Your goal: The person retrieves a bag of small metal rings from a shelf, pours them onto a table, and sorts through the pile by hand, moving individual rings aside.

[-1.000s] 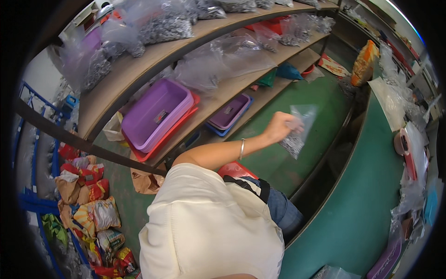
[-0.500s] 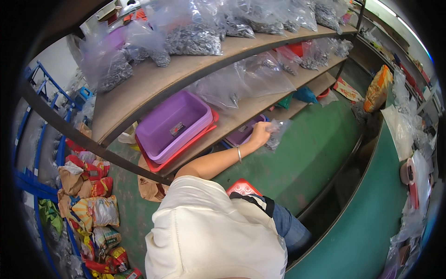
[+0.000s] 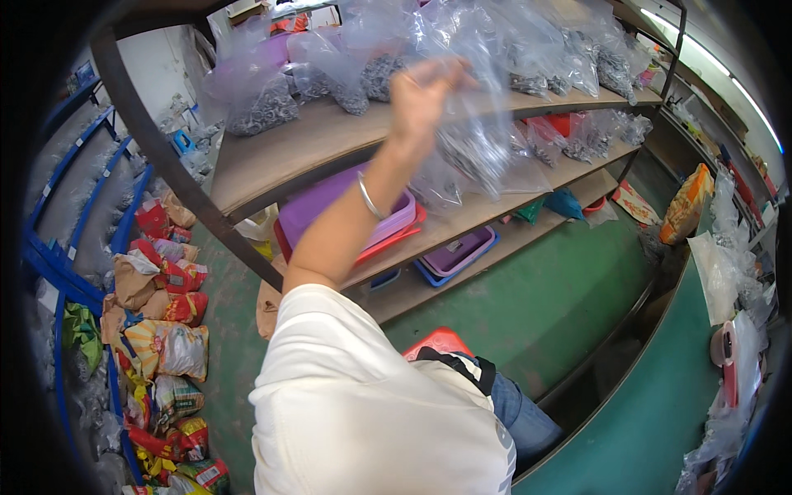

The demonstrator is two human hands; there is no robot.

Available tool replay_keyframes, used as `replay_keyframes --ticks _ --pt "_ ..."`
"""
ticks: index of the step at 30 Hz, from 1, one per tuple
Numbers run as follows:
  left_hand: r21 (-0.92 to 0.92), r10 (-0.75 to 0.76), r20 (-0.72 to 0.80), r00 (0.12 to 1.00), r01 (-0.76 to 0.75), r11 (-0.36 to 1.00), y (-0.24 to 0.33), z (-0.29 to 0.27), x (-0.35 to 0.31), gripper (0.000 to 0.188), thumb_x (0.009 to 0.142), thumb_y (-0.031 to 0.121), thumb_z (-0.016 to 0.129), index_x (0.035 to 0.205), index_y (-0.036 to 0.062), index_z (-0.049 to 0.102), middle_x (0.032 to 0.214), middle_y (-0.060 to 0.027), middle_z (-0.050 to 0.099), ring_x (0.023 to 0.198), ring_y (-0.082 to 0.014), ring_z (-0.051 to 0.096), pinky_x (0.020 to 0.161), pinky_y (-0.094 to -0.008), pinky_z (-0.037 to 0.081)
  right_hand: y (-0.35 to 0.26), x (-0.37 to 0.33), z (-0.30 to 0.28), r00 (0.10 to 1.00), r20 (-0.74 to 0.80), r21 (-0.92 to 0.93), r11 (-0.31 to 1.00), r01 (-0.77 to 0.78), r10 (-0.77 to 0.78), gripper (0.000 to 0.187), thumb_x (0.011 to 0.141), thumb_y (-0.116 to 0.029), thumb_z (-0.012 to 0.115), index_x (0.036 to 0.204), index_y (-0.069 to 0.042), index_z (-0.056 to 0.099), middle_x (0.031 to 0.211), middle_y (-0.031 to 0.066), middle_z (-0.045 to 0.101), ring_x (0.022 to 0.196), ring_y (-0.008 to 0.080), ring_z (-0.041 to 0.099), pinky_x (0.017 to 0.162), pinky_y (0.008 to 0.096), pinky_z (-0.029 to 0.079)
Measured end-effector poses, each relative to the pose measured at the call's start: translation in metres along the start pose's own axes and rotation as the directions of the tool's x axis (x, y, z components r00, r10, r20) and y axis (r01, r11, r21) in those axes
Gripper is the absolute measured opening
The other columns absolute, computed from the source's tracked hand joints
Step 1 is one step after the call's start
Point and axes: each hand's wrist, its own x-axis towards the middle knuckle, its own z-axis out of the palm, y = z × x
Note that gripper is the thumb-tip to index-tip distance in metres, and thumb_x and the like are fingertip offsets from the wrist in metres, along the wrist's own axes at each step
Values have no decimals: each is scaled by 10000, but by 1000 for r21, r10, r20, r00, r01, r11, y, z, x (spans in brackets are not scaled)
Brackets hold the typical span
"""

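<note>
Wooden shelves (image 3: 272,157) curve across the top of the frame, piled with clear bags of small metal parts. Up at top centre, the right hand (image 3: 419,95) has its fingers (image 3: 450,73) pinched on the top edge of a clear plastic bag (image 3: 478,140), which hangs down and to the right, long axis sloping toward the purple tray (image 3: 330,202) on the middle shelf. Left hand isn't in view.
</note>
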Motion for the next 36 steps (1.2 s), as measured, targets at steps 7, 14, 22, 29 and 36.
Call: replay_keyframes --ticks 7,14,22,29,36 --pt "336 302 -53 952 -267 903 47 -148 111 175 836 124 643 946 -8 675 895 -76 661 765 -146 596 771 -284 446 -30 11 35 994 98 110 992 -62 51 262 868 -173 525 915 79 581 777 133 539 678 204 490 599 319 431" --pt "-132 30 -510 860 -113 985 -11 -254 154 190 828 73 602 989 -12 656 914 -60 633 845 -164 567 757 -278 440 -44 19 51 969 245 123 992 -1 -30 275 879 -158 509 928 104 573 814 179 573 735 245 541 670 347 470" --pt "608 386 -322 864 -124 784 -46 -244 179 550 732 120 658 1205 -53 438 1114 -193 531 1000 -293 527 873 -369 421 -34 34 86 934 358 344 930 -130 -2 360 881 -195 578 1094 93 550 1023 182 592 906 251 549 832 365 456" --pt "650 459 -603 652 68 757 -11 -219 144 811 671 145 685 1310 -111 256 1266 -305 391 1170 -412 409 1025 -422 315 -68 27 130 862 503 329 936 -127 -60 335 886 -175 572 1090 91 562 1048 196 596 955 261 559 874 356 449" --pt "313 22 413 910 -165 935 16 -32 -45 527 773 205 713 1206 10 484 1202 -104 498 1089 -225 502 952 -348 407 -152 2 209 800 557 619 754 -220 -223 257 954 -203 474 918 34 566 871 57 572 794 116 541 741 266 451"
